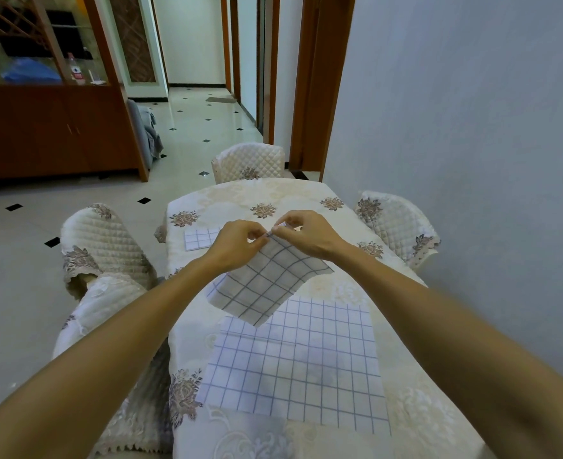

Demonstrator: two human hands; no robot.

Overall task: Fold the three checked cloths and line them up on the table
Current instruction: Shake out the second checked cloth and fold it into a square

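A white cloth with dark checks (266, 283) hangs in the air above the table, held at its top corner. My left hand (237, 243) and my right hand (306, 233) both pinch that corner, fingertips almost touching. Under it a larger cloth with blue checks (300, 362) lies spread flat on the near part of the table. A small folded checked cloth (198, 239) rests at the far left of the table, partly hidden behind my left hand.
The table (273, 197) wears a cream floral tablecloth. Quilted chairs stand at the left (101, 240), the far end (248, 162) and the right (396, 220). A grey wall runs close along the right side. A tiled floor and a wooden cabinet lie to the left.
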